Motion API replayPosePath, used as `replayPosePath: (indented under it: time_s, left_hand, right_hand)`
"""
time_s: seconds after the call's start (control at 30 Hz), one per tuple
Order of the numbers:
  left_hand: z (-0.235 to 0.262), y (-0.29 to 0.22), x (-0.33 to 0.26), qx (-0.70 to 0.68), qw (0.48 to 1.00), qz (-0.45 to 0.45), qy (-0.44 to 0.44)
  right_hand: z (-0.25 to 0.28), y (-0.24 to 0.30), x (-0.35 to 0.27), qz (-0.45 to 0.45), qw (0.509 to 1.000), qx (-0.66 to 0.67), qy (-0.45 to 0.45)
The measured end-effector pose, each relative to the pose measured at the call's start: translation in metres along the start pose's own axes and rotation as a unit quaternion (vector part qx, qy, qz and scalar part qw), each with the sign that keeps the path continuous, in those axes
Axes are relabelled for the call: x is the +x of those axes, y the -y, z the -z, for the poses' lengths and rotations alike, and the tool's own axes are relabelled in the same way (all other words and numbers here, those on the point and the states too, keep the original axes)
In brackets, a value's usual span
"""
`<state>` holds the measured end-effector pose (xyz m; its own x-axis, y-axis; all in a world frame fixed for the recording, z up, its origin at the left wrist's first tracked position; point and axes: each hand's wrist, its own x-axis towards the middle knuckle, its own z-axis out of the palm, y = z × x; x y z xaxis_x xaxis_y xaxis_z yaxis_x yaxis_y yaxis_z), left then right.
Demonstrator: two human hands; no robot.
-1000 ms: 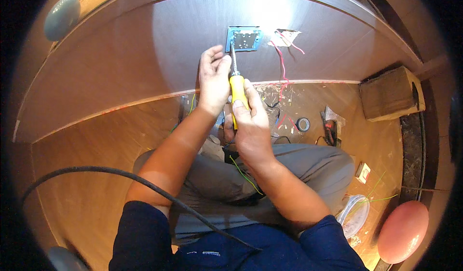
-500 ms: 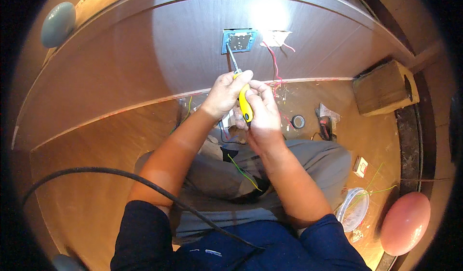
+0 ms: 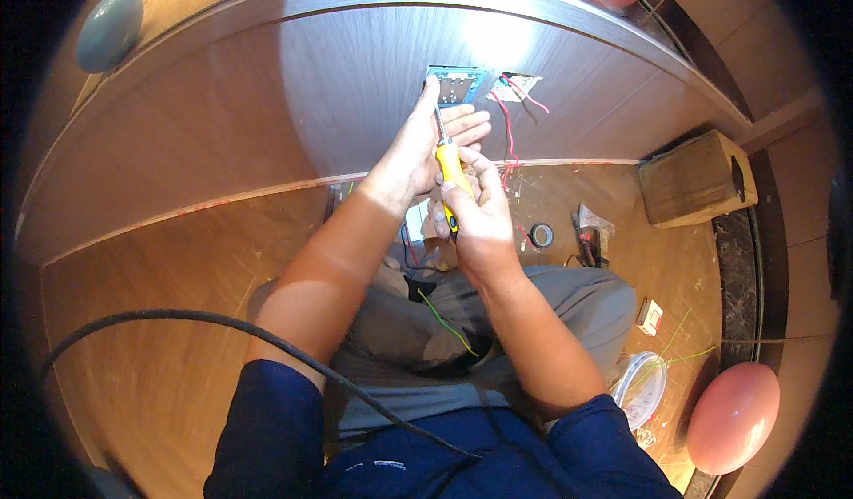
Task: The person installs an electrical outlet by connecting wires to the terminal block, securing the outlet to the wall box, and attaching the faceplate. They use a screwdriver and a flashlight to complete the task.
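A grey and blue electrical box (image 3: 457,85) is set in the wooden wall panel (image 3: 293,90). My right hand (image 3: 475,219) grips the yellow handle of a screwdriver (image 3: 450,172), whose metal shaft points up toward the box's lower edge. My left hand (image 3: 428,146) is raised beside the shaft with its fingers spread, the fingertips just under the box. To the right of the box is a second wall opening (image 3: 518,86) with red and pink wires (image 3: 510,135) hanging down from it.
On the wooden floor lie a roll of black tape (image 3: 541,234), a red and black tool (image 3: 586,246), a small white switch part (image 3: 650,317) and a clear plastic container (image 3: 641,385). A wooden box (image 3: 696,179) stands at right. A black cable (image 3: 204,326) crosses my lap.
Both hands have risen toward the wall box. The screwdriver's tip now reaches the box's lower edge, and my left hand has opened beside the shaft.
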<state>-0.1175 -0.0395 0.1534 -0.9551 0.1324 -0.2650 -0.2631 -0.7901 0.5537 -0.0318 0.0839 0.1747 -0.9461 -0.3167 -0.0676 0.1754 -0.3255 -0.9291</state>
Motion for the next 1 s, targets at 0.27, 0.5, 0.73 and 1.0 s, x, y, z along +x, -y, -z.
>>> replayPosePath:
  time_s: [0.27, 0.5, 0.73, 1.0]
  left_hand:
    - [0.003, -0.005, 0.029, 0.073, 0.995, -0.04, -0.05]
    - [0.006, 0.001, 0.036, -0.004, 0.999, -0.047, -0.026]
    - [0.011, -0.004, 0.032, -0.067, 0.997, -0.027, 0.024]
    - [0.009, -0.001, 0.041, -0.038, 0.999, -0.038, -0.009]
  right_hand:
    - [0.003, 0.003, 0.002, -0.021, 0.999, 0.02, -0.028]
    - [0.0, -0.006, 0.002, -0.017, 0.998, 0.005, -0.055]
    - [-0.015, -0.019, -0.001, 0.01, 0.994, 0.057, -0.089]
    - [0.0, -0.018, 0.003, 0.011, 0.996, -0.014, -0.092]
